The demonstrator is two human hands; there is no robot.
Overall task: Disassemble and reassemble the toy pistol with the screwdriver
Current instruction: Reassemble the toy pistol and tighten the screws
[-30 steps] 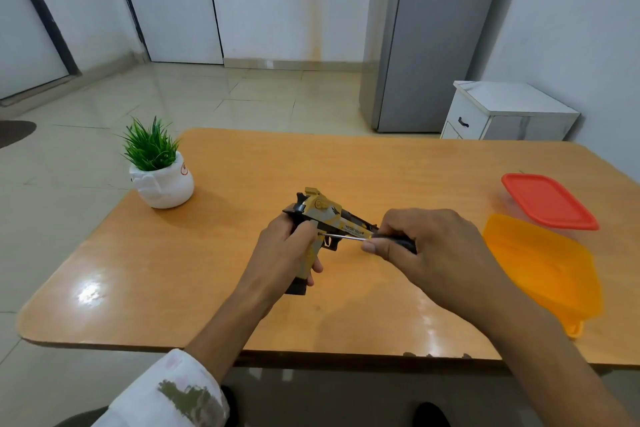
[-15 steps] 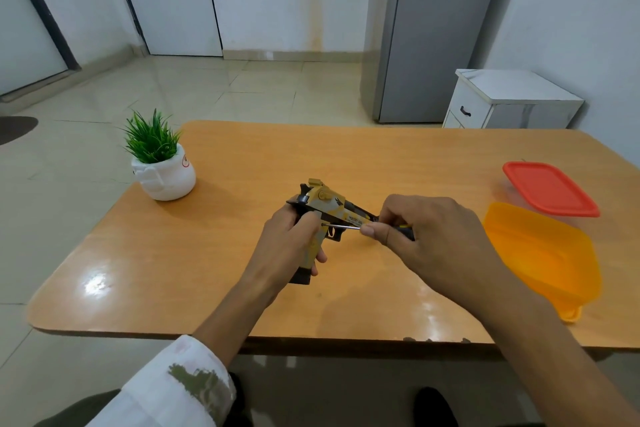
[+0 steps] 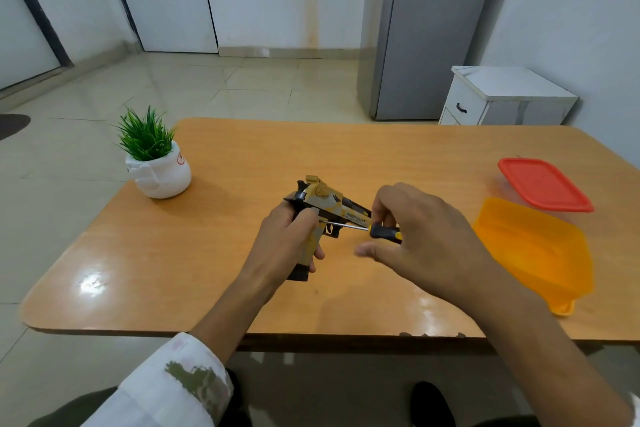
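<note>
Wooden tabletop [image 3: 214, 253]: left hand [image 3: 287, 239] fingers wrap toy pistol [image 3: 325, 208] grip; right hand [image 3: 422, 236] pinches screwdriver [image 3: 367, 228], shaft horiz., tip left into frame.

Desk [image 3: 214, 274] mid: left hand [image 3: 287, 243] w/ toy pistol [image 3: 325, 211] and right hand [image 3: 426, 236] w/ screwdriver [image 3: 367, 229] block the centre. Far-left corner: potted plant [image 3: 156, 163]. Right edge: orange container [image 3: 533, 250], red lid [image 3: 543, 184] just behind it. Near-left area and far edge btwn plant and lid open for passing.
</note>
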